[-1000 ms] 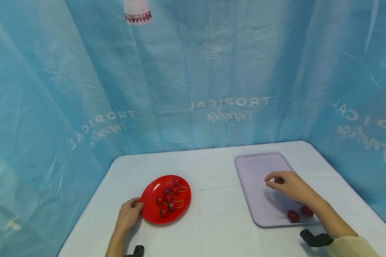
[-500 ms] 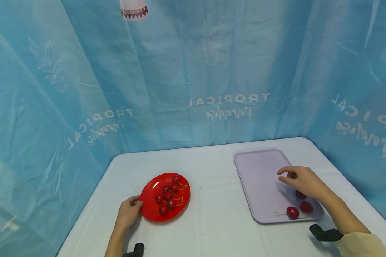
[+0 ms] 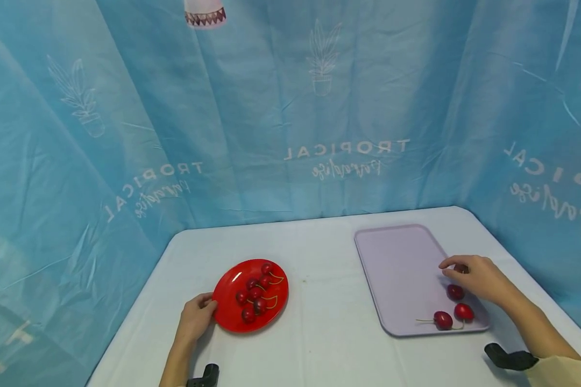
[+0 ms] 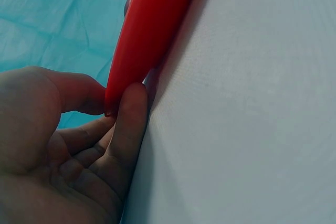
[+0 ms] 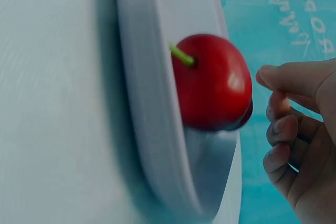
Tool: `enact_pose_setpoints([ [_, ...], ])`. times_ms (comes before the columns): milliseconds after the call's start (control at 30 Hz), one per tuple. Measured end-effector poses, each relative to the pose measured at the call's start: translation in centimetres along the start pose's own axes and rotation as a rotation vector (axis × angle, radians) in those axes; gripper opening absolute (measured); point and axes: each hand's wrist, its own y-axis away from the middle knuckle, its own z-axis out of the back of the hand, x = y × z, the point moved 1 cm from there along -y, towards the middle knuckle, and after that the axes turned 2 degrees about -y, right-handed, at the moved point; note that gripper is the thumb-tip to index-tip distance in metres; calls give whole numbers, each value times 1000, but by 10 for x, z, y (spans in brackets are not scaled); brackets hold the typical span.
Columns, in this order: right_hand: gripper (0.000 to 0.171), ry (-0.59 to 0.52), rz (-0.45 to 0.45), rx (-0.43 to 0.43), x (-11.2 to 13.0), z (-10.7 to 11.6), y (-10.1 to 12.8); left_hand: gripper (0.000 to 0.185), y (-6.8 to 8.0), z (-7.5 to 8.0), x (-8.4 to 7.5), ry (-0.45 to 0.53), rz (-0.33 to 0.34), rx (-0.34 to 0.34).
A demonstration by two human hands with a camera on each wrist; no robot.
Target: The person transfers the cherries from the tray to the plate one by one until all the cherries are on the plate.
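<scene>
Table: white table with rounded corners, covered by a smooth cloth.
Backdrop: blue curtain around three sides, with folds.
Print: white plant drawings and the word "TROPICAL".
Light: soft and even, with weak shadows.

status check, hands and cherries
Left hand grips red plate rim. Right hand pinches a cherry over lavender tray; three cherries already there. Nothing blocking.
</scene>
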Motion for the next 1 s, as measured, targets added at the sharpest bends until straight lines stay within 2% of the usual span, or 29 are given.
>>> enact_pose_setpoints([
  [533, 22, 52, -47, 12, -21, 3, 11, 37, -4, -3, 2, 1, -13, -2],
  [1000, 28, 78, -17, 28, -28, -3, 13, 37, -3, 0, 2, -10, -15, -5],
])
